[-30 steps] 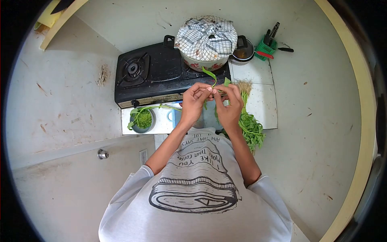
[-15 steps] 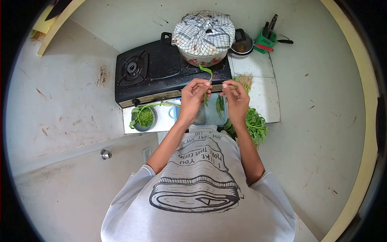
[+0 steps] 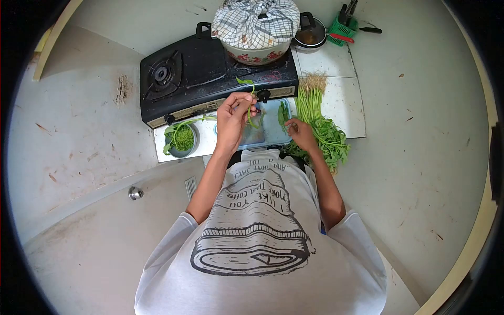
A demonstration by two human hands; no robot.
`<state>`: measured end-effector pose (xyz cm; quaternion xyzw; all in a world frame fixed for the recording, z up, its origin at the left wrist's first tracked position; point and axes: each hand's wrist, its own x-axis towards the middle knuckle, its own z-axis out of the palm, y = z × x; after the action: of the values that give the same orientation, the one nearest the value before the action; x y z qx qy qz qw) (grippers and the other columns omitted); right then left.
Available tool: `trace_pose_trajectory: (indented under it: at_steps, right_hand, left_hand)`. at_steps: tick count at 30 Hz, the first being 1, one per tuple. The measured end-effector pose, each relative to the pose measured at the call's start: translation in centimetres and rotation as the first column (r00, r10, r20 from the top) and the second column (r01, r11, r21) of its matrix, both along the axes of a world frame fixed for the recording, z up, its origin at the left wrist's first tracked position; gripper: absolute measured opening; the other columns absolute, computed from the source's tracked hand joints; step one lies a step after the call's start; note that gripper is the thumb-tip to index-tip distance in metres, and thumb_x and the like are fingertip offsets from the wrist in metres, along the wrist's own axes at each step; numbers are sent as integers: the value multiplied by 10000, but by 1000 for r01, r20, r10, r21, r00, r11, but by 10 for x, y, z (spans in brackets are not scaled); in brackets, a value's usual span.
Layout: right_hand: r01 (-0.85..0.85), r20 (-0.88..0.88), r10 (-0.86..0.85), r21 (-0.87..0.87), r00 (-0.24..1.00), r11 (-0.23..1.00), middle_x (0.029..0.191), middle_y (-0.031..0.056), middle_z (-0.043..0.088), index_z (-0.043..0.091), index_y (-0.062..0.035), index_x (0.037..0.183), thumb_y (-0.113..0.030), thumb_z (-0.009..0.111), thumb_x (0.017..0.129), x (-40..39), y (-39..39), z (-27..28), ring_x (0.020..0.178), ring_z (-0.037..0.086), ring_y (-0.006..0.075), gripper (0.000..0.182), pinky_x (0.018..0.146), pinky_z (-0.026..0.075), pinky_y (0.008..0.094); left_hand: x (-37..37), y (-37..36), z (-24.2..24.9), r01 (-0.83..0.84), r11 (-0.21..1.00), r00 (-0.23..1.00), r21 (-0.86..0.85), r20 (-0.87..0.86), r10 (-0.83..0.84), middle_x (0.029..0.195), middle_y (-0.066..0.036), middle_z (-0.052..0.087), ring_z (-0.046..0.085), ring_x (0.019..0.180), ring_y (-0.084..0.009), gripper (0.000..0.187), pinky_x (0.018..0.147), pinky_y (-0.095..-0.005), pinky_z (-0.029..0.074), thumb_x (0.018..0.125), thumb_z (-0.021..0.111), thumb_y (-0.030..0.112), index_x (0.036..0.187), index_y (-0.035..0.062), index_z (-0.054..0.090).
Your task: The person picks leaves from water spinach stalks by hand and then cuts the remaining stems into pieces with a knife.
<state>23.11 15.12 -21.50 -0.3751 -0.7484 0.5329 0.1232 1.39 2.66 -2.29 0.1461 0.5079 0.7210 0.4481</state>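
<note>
Green stem [image 3: 253,87], leafy at its upper end, is pinched between the thumb and fingertips of the left hand [image 3: 233,115] and held up above the blue tray [image 3: 272,124], in front of the stove. Dark green leaves [image 3: 283,112] are held in the right part of the tray, which is set at the bench's front edge. Just beside these leaves, the right hand [image 3: 303,134] is lowered with its fingers curled; whether anything is gripped by it cannot be told. Toward the right edge of the bench [image 3: 346,107], a bunch of greens [image 3: 329,137] is laid with its roots pointed to the back and its leaves brought to the front edge. At the front left corner, chopped greens [image 3: 184,139] are held in a grey bowl [image 3: 181,155]. Behind, the black stove [image 3: 205,73] is topped by a flowered pot [image 3: 256,56], covered with a checked cloth [image 3: 255,23]. At the back right, a small pan [image 3: 310,46] is placed near a green basket [image 3: 344,24].
</note>
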Motion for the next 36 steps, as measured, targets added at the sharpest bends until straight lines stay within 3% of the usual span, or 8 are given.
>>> trace_pose_trajectory:
  at_steps: [3, 9, 10, 16, 22, 26, 31, 36]
  right_hand:
    - [-145, 184, 134, 46, 974, 988, 655, 193, 636, 702, -82, 1096, -44, 602, 903, -3, -1, 7, 611, 656, 323, 221, 611, 515, 425]
    - [-220, 173, 185, 219, 967, 951, 785, 261, 674, 630, -106, 1198, -68, 593, 914, -35, 21, 19, 750, 684, 451, 289, 695, 525, 541]
    - [-236, 158, 204, 223, 966, 946, 851, 280, 692, 525, -124, 1353, -106, 596, 929, -41, 27, 11, 834, 695, 477, 431, 751, 536, 570]
    - [-204, 292, 122, 271, 949, 941, 874, 315, 705, 282, -109, 1529, -162, 605, 941, -59, 37, -8, 843, 686, 530, 673, 788, 548, 604]
    - [-227, 423, 105, 249, 900, 942, 876, 328, 703, 281, -24, 1504, -176, 654, 903, -38, 18, -41, 842, 697, 524, 724, 763, 554, 625]
    - [-230, 417, 110, 250, 902, 940, 833, 289, 707, 329, -38, 1506, -199, 695, 896, -17, 7, -49, 813, 701, 494, 729, 739, 562, 571]
    - [-262, 470, 127, 234, 873, 936, 895, 308, 713, 417, -10, 1434, -227, 723, 893, -9, 4, -14, 849, 713, 491, 658, 757, 568, 592]
    - [-61, 184, 22, 209, 983, 976, 899, 199, 732, 586, -23, 1317, -204, 710, 943, -24, 9, 46, 771, 721, 362, 433, 666, 554, 477]
  left_hand:
    - [-1, -5, -2, -9, 1000, 1000, -14, 8, 9, 1033, -56, 693, 628, 871, -97, 136, 779, -244, 526, 1032, 653, 119, 1121, 18, 664]
    - [-2, -9, -2, -13, 1000, 1000, -11, 9, 13, 1022, -55, 694, 625, 872, -96, 139, 773, -244, 521, 1030, 656, 121, 1124, 18, 662]
    - [-1, -9, -1, -13, 1000, 1000, -19, 6, 13, 1020, -55, 695, 625, 872, -96, 139, 773, -245, 521, 1030, 656, 121, 1124, 18, 663]
    - [3, -11, -1, -27, 999, 1000, -34, 5, 27, 1018, -57, 701, 626, 876, -101, 141, 782, -255, 515, 1026, 663, 120, 1125, 21, 672]
    - [0, -16, -4, -26, 998, 1000, -58, -4, 26, 1027, -55, 703, 626, 890, -110, 142, 795, -266, 507, 1022, 668, 121, 1132, 31, 677]
    - [3, -13, -3, -43, 998, 999, -47, -8, 42, 993, -46, 709, 615, 841, -85, 139, 737, -241, 485, 1024, 662, 125, 1120, 27, 685]
    - [6, -6, -2, -22, 1000, 1000, -20, -10, 22, 961, -26, 695, 586, 800, -65, 137, 691, -225, 457, 1026, 662, 141, 1108, 34, 685]
    - [7, -2, 0, 41, 999, 998, -7, -41, -41, 926, -2, 669, 545, 774, -52, 133, 675, -217, 425, 1030, 660, 157, 1096, 44, 685]
